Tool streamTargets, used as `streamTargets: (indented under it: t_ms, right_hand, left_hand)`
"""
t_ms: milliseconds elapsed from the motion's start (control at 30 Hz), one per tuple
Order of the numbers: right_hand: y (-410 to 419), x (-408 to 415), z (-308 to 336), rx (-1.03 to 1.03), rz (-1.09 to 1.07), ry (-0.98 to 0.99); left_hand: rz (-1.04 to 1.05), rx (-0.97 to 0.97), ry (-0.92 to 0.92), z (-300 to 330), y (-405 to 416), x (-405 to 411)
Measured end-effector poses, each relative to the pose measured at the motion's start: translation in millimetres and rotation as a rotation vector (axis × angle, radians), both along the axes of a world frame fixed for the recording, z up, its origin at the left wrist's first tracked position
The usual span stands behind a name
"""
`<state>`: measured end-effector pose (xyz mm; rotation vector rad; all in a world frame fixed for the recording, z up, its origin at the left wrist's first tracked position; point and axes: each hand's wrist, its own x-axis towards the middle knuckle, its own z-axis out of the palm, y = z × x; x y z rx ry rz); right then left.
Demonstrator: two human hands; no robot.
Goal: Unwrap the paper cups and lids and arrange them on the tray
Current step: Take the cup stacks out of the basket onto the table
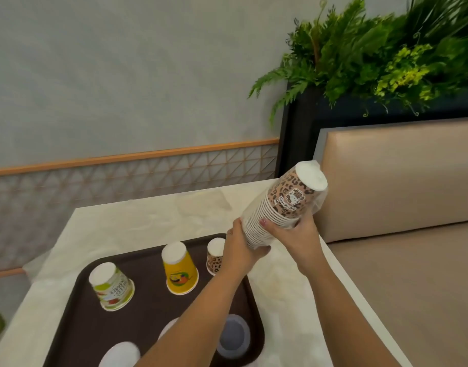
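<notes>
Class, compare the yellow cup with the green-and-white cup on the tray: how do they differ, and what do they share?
The yellow cup is yellow with a cartoon print and stands straight; the green-and-white cup is white with green lettering and looks tilted. The yellow one sits farther back on the tray. Both are upside down.

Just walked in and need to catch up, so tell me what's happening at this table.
A person holds a stack of leopard-print paper cups, still partly in clear wrap, tilted above the table. The left hand grips the open end of the stack and the right hand grips its side. On the brown tray three single cups already stand upside down: a green one, a yellow one and a leopard one. Lids lie on the tray's near part.
</notes>
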<state>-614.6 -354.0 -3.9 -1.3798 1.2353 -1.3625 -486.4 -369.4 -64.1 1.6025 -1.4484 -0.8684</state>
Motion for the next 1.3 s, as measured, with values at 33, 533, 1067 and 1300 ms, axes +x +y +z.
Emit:
streamTargets:
  t_ms: [33,533,1067,1300]
  right_hand:
    - [-10,-2,-8,0.002,-0.002,0.023]
    - [-88,6,-98,0.141,0.004,0.225]
    - [-68,10,-87,0.053,0.003,0.302]
    - [-24,24,-41,-0.121,-0.245,0.488]
  left_hand:
    - [-0.003,0.01,-0.005,-8,-10,-4]
    - [0.087,0.199,0.036,-76,-65,-21]
    - [0.106,0.146,0.057,-60,-45,-14]
    - [0.06,0.005,-0.015,2,5,4]
